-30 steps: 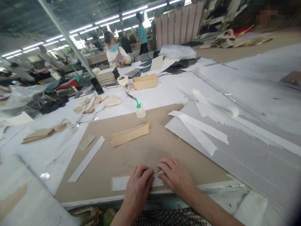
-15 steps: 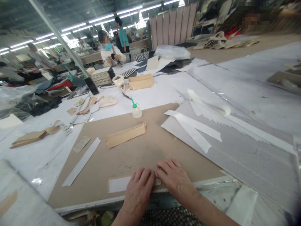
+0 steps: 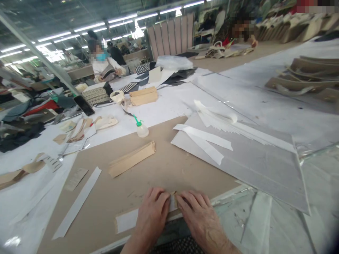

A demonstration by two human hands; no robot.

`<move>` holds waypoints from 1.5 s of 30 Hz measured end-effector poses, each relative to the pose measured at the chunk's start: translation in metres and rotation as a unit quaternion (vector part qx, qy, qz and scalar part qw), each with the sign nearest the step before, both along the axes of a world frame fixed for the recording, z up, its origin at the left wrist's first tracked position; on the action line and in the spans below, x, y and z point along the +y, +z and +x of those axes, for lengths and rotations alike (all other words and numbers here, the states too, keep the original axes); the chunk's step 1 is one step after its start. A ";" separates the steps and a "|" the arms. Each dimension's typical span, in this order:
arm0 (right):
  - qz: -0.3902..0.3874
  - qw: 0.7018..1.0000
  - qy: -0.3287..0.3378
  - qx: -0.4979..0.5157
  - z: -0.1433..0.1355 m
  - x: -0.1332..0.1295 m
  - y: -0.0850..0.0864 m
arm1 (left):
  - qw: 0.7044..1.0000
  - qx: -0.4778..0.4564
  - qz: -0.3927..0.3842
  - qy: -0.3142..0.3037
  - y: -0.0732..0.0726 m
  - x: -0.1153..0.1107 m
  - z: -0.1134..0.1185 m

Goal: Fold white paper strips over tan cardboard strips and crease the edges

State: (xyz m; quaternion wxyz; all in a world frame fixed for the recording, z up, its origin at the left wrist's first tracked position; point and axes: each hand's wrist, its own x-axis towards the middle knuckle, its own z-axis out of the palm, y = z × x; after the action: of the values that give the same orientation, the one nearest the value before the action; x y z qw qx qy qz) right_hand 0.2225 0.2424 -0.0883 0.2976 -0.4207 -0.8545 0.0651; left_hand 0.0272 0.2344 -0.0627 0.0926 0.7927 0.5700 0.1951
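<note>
White-faced strip [image 3: 127,221] lies at the near edge of the brown board [image 3: 166,169], white up. Left hand [image 3: 153,211] over it, fingers close together; undersides hidden, can't tell if pinching. Right hand [image 3: 201,216] at its right end, fingers bunched by a raised tan edge [image 3: 174,194]; grip unclear too. I'd pin with left, work that edge evenly with right, keep it square. Beyond: tan stack [image 3: 132,159], then bottle [image 3: 142,131].

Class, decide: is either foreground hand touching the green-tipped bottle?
No, the left hand and right hand are at the nearest white strip, apart from the bottle.
</note>
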 end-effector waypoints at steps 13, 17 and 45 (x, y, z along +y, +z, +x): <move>-0.005 1.000 -0.006 0.017 -0.002 -0.001 -0.003 | 0.996 0.028 0.056 -0.058 -0.004 0.010 0.010; -0.033 0.998 0.006 0.059 0.001 0.001 0.000 | 0.988 0.101 0.084 -0.084 -0.008 0.003 0.009; 0.148 0.971 0.085 -0.168 -0.002 0.012 0.002 | 0.990 0.078 0.109 0.051 -0.012 -0.024 0.003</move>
State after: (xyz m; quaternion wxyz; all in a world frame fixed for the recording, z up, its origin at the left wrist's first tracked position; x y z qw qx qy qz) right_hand 0.2200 0.2547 -0.0864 0.2017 -0.3024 -0.9252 -0.1089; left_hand 0.0305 0.2106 -0.0751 -0.0494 0.7805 0.5907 0.1986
